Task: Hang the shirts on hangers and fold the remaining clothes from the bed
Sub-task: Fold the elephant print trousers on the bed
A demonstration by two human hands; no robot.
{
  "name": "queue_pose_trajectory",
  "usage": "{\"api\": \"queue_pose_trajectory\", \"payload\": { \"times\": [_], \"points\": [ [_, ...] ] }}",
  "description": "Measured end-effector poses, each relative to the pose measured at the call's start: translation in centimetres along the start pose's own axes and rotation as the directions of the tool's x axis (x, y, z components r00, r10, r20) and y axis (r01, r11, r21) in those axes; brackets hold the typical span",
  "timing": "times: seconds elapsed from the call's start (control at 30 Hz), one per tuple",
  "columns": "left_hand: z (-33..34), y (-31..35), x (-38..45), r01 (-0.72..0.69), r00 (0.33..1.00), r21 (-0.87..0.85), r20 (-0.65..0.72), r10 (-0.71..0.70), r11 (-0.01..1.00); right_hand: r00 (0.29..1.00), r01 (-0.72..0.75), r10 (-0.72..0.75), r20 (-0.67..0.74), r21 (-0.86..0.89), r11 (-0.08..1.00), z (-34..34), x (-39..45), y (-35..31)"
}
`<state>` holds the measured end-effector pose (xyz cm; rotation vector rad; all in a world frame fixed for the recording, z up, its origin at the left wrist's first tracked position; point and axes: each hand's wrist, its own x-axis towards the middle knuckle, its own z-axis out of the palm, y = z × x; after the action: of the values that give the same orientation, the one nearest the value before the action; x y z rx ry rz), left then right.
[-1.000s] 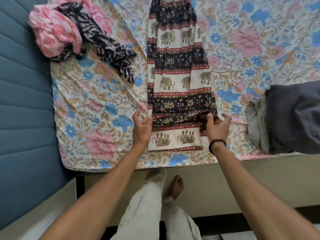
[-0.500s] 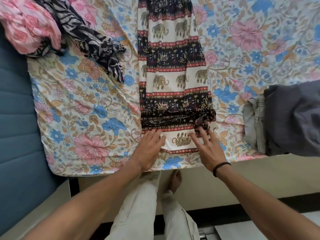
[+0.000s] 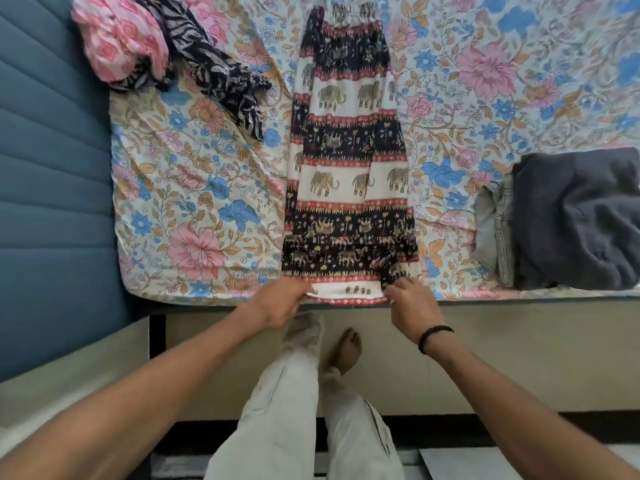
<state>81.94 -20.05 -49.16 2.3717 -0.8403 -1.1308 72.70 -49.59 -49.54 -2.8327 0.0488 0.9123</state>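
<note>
Bare arms, black wristband (image 3: 433,337) on right wrist, pale trousers (image 3: 287,420), bare feet.

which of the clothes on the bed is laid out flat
The elephant-print garment, spread lengthwise mid-bed; the pink garment and zebra-print garment lie crumpled, the grey pile folded.

Elephant-print garment (image 3: 348,174) laid flat lengthwise on bed (image 3: 194,202), hem at the near edge. Pink patterned garment (image 3: 119,43) and black-white zebra-print garment (image 3: 221,74) bunched together at far left. Dark grey garment (image 3: 581,216) stacked on light denim piece (image 3: 491,220), right.
</note>
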Motion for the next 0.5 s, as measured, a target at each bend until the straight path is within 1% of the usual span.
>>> {"api": "queue_pose_trajectory", "payload": {
  "times": [0.07,0.13,0.17,0.23,0.3,0.4,0.47,0.5],
  "points": [
    [1.1,0.5,-1.1,0.024,0.981,-0.02,0.193,-0.02,0.999,0.982,-0.039,0.029,0.187,0.05,0.998,-0.2,-1.9,-0.6],
    [2.4,1.3,-2.0,0.025,0.925,-0.022,0.379,-0.015,0.999,0.92,-0.072,0.033,0.39,0.086,0.994,-0.4,-3.2,-0.8],
    [2.8,1.6,-2.3,0.022,0.898,-0.021,0.439,-0.011,1.0,0.892,-0.095,0.031,0.451,0.12,0.988,-0.4,-3.5,-0.7],
    [2.5,1.7,-2.2,0.056,0.871,-0.042,0.491,-0.029,0.998,0.868,-0.163,0.026,0.496,0.236,0.958,-1.1,-3.3,-0.2],
    [1.2,1.2,-1.5,0.155,0.888,-0.152,0.455,-0.07,0.976,0.878,-0.234,0.034,0.478,0.366,0.901,-2.3,-2.2,0.9],
    [-1.8,0.1,0.0,0.289,0.941,-0.345,0.273,-0.199,0.893,0.926,-0.297,0.099,0.364,0.542,0.786,-5.0,0.7,2.4],
    [-3.6,-0.5,1.4,0.346,0.938,-0.425,0.146,-0.314,0.837,0.928,-0.36,0.183,0.324,0.66,0.66,-6.1,3.0,3.2],
    [-4.3,-0.8,2.0,0.35,0.932,-0.466,0.088,-0.351,0.812,0.922,-0.386,0.227,0.313,0.706,0.594,-6.4,3.9,3.5]
  ]
}}
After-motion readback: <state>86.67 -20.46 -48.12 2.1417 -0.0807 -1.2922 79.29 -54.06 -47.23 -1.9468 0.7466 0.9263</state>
